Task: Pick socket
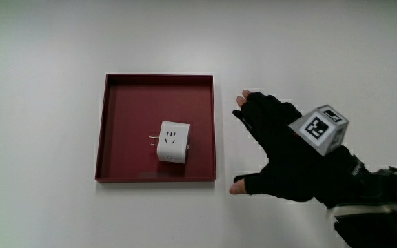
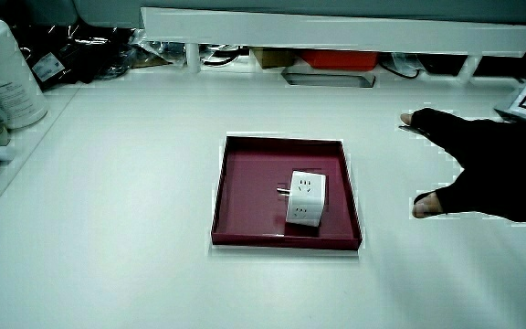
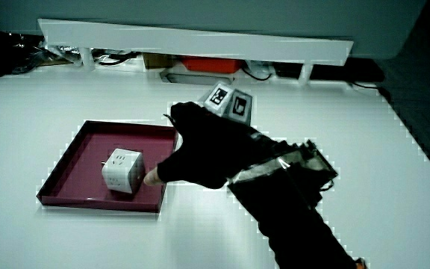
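A white cube-shaped socket (image 1: 173,142) with metal prongs on one side lies in a dark red square tray (image 1: 126,103); both side views show the socket (image 2: 305,197) (image 3: 122,170) in the tray (image 2: 249,178) (image 3: 77,157). The gloved hand (image 1: 281,155) hovers over the bare table beside the tray, fingers spread and holding nothing. Its thumb and fingertips point toward the tray's rim without touching the socket. In both side views the hand (image 2: 482,174) (image 3: 207,149) stays apart from the socket, and a patterned cube (image 1: 320,128) sits on its back.
A low white partition (image 2: 336,32) with cables and boxes under it runs along the table's edge farthest from the person. A white cylindrical container (image 2: 3,73) stands at the table's corner near that partition.
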The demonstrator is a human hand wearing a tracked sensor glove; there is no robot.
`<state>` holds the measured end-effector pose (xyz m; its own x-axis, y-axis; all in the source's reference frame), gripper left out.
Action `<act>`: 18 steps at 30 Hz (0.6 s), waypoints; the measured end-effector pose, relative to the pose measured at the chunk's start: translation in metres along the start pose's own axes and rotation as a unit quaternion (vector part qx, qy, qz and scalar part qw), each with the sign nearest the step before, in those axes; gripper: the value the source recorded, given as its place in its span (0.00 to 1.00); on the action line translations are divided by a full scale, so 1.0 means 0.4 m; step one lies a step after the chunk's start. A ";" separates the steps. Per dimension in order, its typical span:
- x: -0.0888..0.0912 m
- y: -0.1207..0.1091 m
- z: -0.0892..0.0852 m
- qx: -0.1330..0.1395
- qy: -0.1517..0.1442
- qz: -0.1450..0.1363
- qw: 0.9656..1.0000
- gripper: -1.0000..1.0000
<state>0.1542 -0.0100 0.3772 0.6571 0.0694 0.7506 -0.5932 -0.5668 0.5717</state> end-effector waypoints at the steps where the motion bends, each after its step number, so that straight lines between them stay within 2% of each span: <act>1: 0.000 0.011 -0.003 -0.006 -0.008 -0.009 1.000 0.50; 2: -0.003 0.020 -0.007 -0.009 -0.004 -0.016 1.000 0.50; 5: -0.005 0.056 -0.019 -0.017 -0.011 -0.006 1.000 0.50; 6: -0.009 0.067 -0.022 -0.020 -0.022 -0.012 0.999 0.50; 8: -0.012 0.090 -0.028 -0.020 -0.037 0.001 0.999 0.50; 14: -0.025 0.148 -0.041 -0.027 -0.052 0.008 0.998 0.50; 15: -0.024 0.160 -0.046 -0.029 -0.049 0.007 0.998 0.50; 16: -0.029 0.170 -0.050 -0.037 -0.053 -0.007 0.998 0.50; 17: -0.026 0.185 -0.057 -0.035 -0.044 0.009 0.998 0.50; 18: -0.027 0.198 -0.061 -0.034 -0.069 0.009 0.997 0.50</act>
<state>0.0888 -0.0356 0.4223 0.7007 -0.0572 0.7112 -0.6330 -0.5096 0.5827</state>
